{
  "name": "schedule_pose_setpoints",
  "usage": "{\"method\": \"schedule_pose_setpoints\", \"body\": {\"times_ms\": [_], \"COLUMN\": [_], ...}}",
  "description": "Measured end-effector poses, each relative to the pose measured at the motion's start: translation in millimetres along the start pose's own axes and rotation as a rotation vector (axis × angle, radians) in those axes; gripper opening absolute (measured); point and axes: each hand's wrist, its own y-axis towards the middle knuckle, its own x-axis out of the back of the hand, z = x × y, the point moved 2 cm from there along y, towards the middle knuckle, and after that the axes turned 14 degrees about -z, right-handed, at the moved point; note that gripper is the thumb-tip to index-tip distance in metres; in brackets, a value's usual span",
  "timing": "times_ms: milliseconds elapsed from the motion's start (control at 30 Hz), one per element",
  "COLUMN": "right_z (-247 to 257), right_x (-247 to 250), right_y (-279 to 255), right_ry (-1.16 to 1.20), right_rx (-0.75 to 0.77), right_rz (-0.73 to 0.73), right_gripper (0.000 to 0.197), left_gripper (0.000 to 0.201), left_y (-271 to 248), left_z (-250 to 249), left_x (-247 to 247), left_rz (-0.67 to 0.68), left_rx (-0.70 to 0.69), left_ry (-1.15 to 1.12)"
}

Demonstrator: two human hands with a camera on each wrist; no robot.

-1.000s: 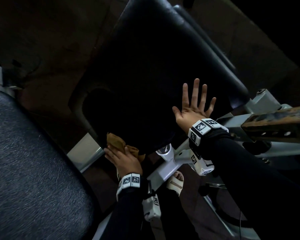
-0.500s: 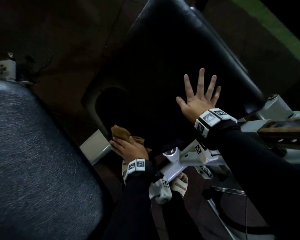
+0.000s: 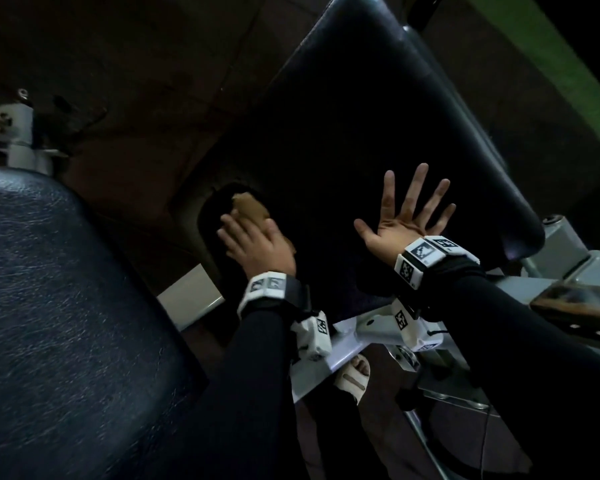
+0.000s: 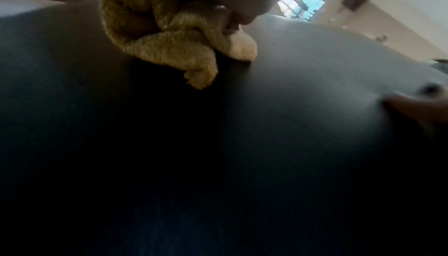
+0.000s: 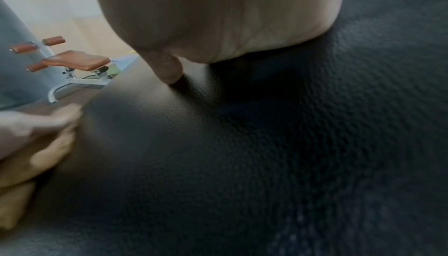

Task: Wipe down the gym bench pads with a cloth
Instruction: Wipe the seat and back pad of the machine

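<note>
A black padded bench back (image 3: 361,116) slopes away from me in the head view. My left hand (image 3: 253,244) holds a bunched tan cloth (image 3: 250,209) against the pad's lower left part; the left wrist view shows the cloth (image 4: 164,40) scrunched under the palm on the pad (image 4: 290,126). My right hand (image 3: 402,216) lies flat on the pad with fingers spread, to the right of the left hand. In the right wrist view the palm (image 5: 218,11) rests on the textured pad (image 5: 266,145), and the cloth (image 5: 24,174) shows at the left edge.
A second dark pad (image 3: 49,306) fills the left foreground. The bench's pale metal frame (image 3: 361,334) runs below the pad, above my sandalled foot (image 3: 354,375). A worn bar (image 3: 575,303) juts in at the right. A brown-padded machine (image 5: 75,63) stands farther off.
My left hand has carried the cloth up from the pad's lower edge onto its face. The right hand has stayed flat on the pad.
</note>
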Motion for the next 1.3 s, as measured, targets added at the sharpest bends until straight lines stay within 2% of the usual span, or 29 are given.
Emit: {"method": "schedule_pose_setpoints", "body": {"times_ms": [100, 200, 267, 367, 500, 533, 600, 667, 767, 867, 1033, 1133, 1300], "right_z": [0, 0, 0, 0, 1, 0, 1, 1, 1, 1, 0, 0, 0], "right_x": [1, 1, 1, 1, 1, 1, 0, 0, 0, 0, -1, -2, -4], "right_y": [0, 0, 0, -1, -1, -1, -1, -1, -1, -1, 0, 1, 1], "right_ry": [0.01, 0.015, 0.017, 0.014, 0.011, 0.009, 0.003, -0.001, 0.006, 0.009, -0.014, -0.018, -0.041], "right_rx": [-0.013, -0.017, -0.017, -0.018, -0.016, -0.014, -0.012, -0.014, -0.006, -0.004, -0.007, -0.023, -0.037], "right_rz": [0.019, 0.029, 0.029, 0.021, 0.011, 0.011, 0.013, 0.018, 0.021, 0.015, -0.007, -0.016, -0.032], "right_gripper": [0.091, 0.091, 0.092, 0.092, 0.092, 0.092, 0.092, 0.092, 0.092, 0.092, 0.093, 0.093, 0.093], "left_gripper": [0.063, 0.063, 0.064, 0.061, 0.056, 0.056, 0.055, 0.055, 0.057, 0.063, 0.063, 0.06, 0.063], "left_y": [-42, -71, -77, -68, -32, -18, 7, 22, 14, -25, -82, -63, 11], "left_z": [-6, 17, 41, 69, 70, 67, 60, 49, 29, 23, 18, 2, -38], "left_x": [-10, -10, -7, 2, 5, 4, 2, 1, 0, -5, -11, -13, -10], "left_rz": [0.049, 0.077, 0.098, 0.061, -0.072, -0.081, -0.028, -0.008, -0.062, 0.016, 0.176, 0.194, 0.127], "left_rx": [-0.256, -0.307, -0.214, -0.013, 0.265, 0.32, 0.343, 0.272, 0.072, -0.123, -0.341, -0.441, -0.56], "left_ry": [0.014, 0.017, 0.027, -0.036, -0.144, -0.132, -0.051, -0.001, -0.021, 0.006, 0.031, 0.062, 0.135]}}
